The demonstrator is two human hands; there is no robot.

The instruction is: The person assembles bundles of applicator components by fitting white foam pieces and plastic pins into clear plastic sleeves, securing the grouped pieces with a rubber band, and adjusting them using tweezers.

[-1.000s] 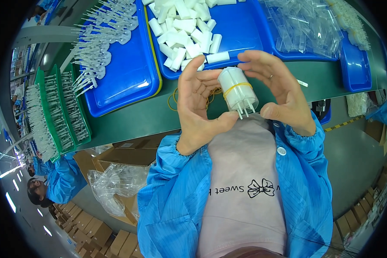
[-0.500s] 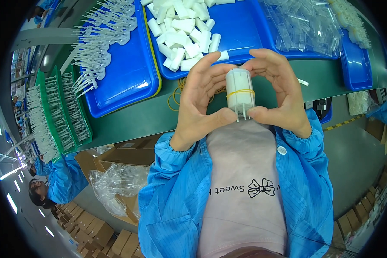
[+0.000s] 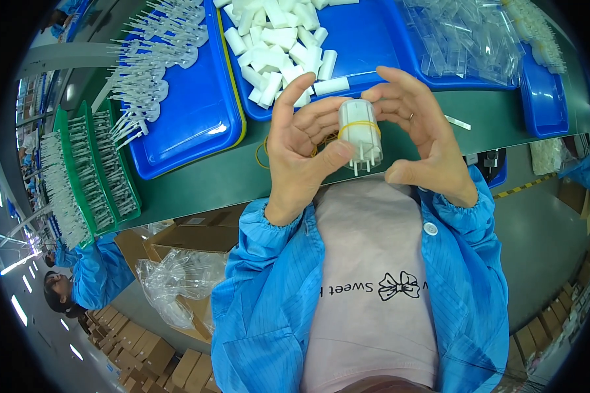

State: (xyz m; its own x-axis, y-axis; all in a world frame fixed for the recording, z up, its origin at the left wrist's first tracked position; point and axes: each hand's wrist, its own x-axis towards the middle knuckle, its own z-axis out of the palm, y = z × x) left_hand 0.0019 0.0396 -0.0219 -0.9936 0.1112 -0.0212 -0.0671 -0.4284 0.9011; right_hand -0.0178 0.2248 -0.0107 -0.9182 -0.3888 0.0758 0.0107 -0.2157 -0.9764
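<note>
A white cylinder in a clear plastic casing (image 3: 358, 134) is held up over the near table edge. A yellow rubber band circles its middle, and several thin white prongs stick out of its near end. My left hand (image 3: 301, 147) grips it, thumb against the lower left side and fingers at the far left. Curved around the other side is my right hand (image 3: 429, 141); its fingertips reach the cylinder's far right edge, while its thumb stands apart from the cylinder. Whether those fingertips press on it is hard to see. Yellow rubber bands (image 3: 262, 154) lie behind my left hand.
Beyond my hands is a blue tray (image 3: 380, 42) with white foam-like cylinders. Blue trays with clear plastic pieces (image 3: 455, 46) and white stemmed parts (image 3: 151, 78) flank it. A green rack (image 3: 92, 173) stands left; a thin white strip (image 3: 458, 123) lies right. A co-worker (image 3: 88, 275) is at far left.
My right thumb has come off the cylinder and the right hand has opened wider. The cylinder has shifted slightly left and tilted, and my left thumb has moved up onto its side.
</note>
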